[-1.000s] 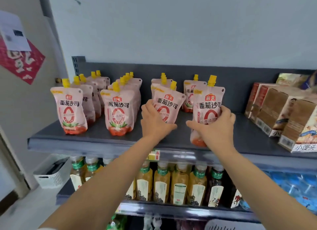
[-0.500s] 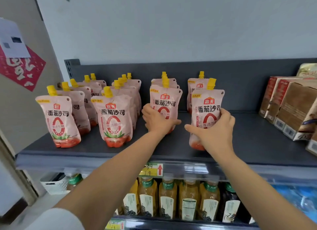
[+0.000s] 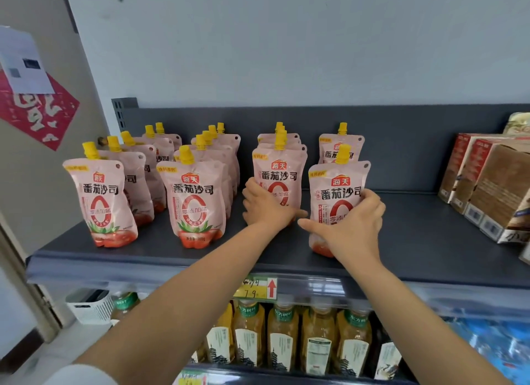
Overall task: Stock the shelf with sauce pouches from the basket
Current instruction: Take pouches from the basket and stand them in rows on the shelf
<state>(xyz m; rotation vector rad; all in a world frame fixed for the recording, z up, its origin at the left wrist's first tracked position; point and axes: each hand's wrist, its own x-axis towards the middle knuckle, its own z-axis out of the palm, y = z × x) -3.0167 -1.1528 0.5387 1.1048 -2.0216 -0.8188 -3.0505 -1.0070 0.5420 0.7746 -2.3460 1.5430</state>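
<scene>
The sauce pouches stand in four rows on the dark grey shelf, each with a yellow spout cap at the top and a wide red base. They look like soft plastic pouches filled with thick sauce, so they are probably a little heavy for their size, and the smooth film may slip between the fingers. The body will bend when it is pressed, and a pouch stands only on its folded bottom, so it can tip over easily. The best place to take hold seems to be the lower half of the body, from both sides, where the filling makes it firm; the spout is stiff but narrow. The right hand is wrapped around the lower part of the front pouch of the fourth row, with the thumb on the left side and the fingers on the right edge, so it is grasping this pouch, which stands upright near the front edge of the shelf. The left hand is half open and lies against the lower left side of the front pouch of the third row; it touches and steadies it, but the pictures do not show clearly if the fingers close around it. The basket cannot be identified with certainty in this view.
</scene>
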